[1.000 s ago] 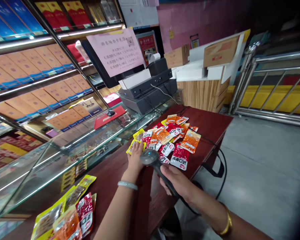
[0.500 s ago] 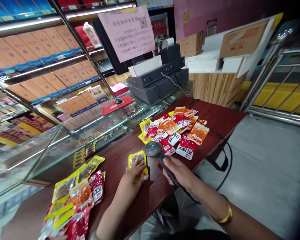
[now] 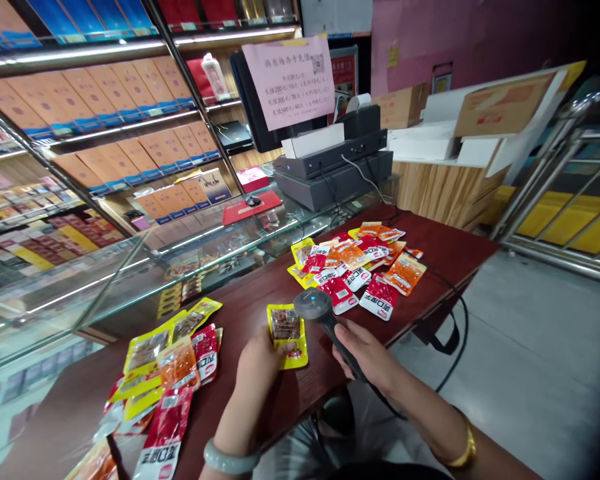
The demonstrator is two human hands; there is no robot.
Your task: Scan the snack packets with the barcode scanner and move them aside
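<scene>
My left hand [image 3: 261, 357] pinches the left side of a yellow snack packet [image 3: 286, 321], its thumb lying across the front and the other fingers hidden behind. The packet has a clear window with brown food inside. In my right hand [image 3: 364, 353] is a dark grey handheld barcode scanner [image 3: 314, 305], gripped by the handle. The scanner's head sits just to the right of the packet's upper part, with a small blue light on top. Beyond it lies a pile of red, orange and yellow snack packets [image 3: 353, 257]. Another group of similar packets [image 3: 180, 360] spreads out to the left.
Everything rests on a dark red wooden table [image 3: 245, 393] beside a glass display counter [image 3: 205, 250]. A monitor with a pink sign [image 3: 290, 83] and a dark cash drawer [image 3: 330, 180] stand behind. The scanner's cable [image 3: 460, 333] hangs over the table edge. Metal railing [image 3: 545, 193] stands right.
My left hand has gone from lying over the packet to pinching its left side, so more of its front shows. The scanner stays beside it. The view has shifted slightly.
</scene>
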